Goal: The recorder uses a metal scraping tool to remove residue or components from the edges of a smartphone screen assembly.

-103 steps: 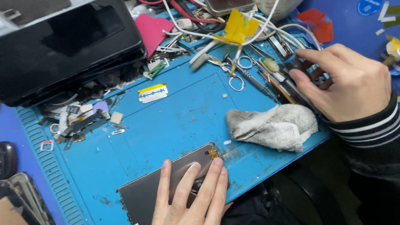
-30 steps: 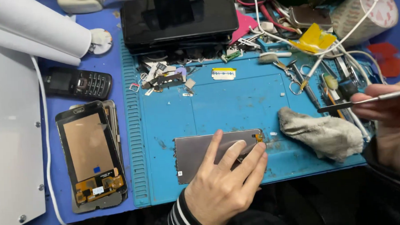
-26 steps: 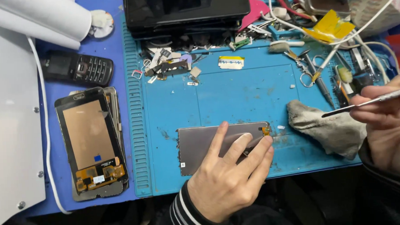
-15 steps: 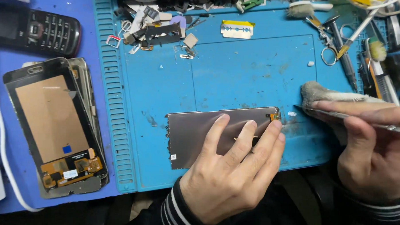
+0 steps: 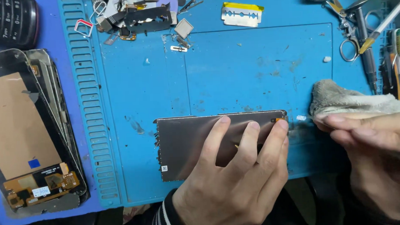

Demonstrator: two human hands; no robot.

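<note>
The panel lies flat near the front edge of the blue mat, long side running left to right. Its top edge and left edge are fully exposed, the left one looking a bit ragged, and its lower right part is hidden under the left hand. That hand rests on it with three fingers spread and pressed flat, tips reaching almost to the panel's top edge and right corner — a hold-down, not a pinch, with nothing wrapped in the hand.

The right hand comes in from the right, just beside the panel's right end, fingers together and stretched toward that corner. It's lying against the grey cloth, which sits right behind it. Can't tell whether anything is held in it.

Room-wise, the middle of the mat above the panel is wide open — only specks and smudges. The clutter is all at the rims: a razor blade and small metal parts along the back, scissors and tools at the right. Off the mat to the left lies a screen assembly face down, with a keypad phone behind it.
</note>
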